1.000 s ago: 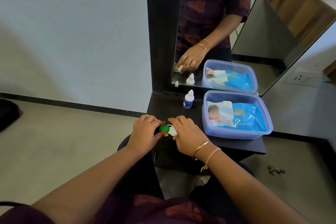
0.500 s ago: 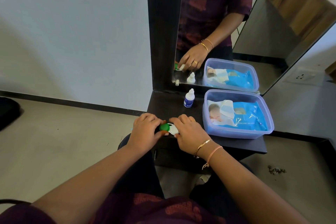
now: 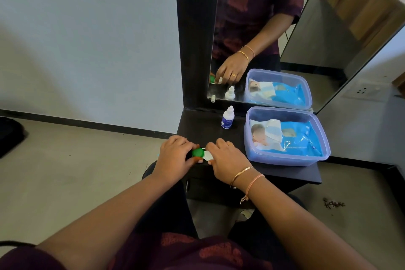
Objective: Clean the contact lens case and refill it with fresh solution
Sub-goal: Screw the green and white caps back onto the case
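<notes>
The head camera shows the contact lens case (image 3: 207,156) at the near edge of the dark surface (image 3: 203,125), between both hands. The left hand (image 3: 175,155) has its grip pinched round the green cap (image 3: 197,152), thumb below and fingers above. The right hand (image 3: 225,160) grasps the white body beside it. The case looks like light, rigid plastic, probably slick when wet, so it is best turned by the cap's rim with the body braced. The solution bottle (image 3: 228,120) stands upright farther back.
</notes>
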